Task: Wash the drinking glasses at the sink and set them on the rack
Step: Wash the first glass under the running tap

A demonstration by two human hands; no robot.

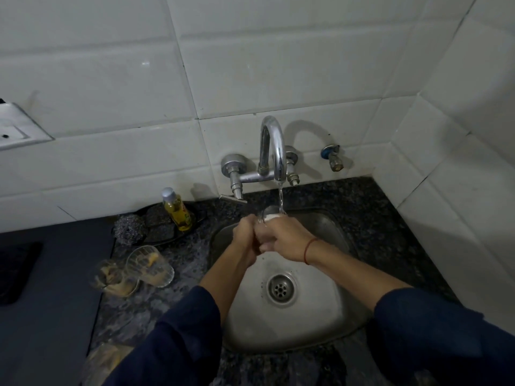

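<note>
Over the steel sink (312,319) both my hands hold one drinking glass (271,215) under the running tap (274,151). My right hand (284,242) grips the glass body from the right. My left hand (246,235) is curled against its left side, fingers hidden behind the glass. Water falls onto the glass's rim. Two dirty glasses stand on the counter to the left, one (150,264) nearer the sink and one (113,278) beside it, both smeared with yellowish residue. No rack is in view.
A yellow dish-soap bottle (177,210) stands on a dark tray with a steel scrubber (129,227) at the back left. The drain (280,288) sits mid-sink. Another smeared glass (108,358) lies at the bottom left. A small wall valve (333,157) is right of the tap.
</note>
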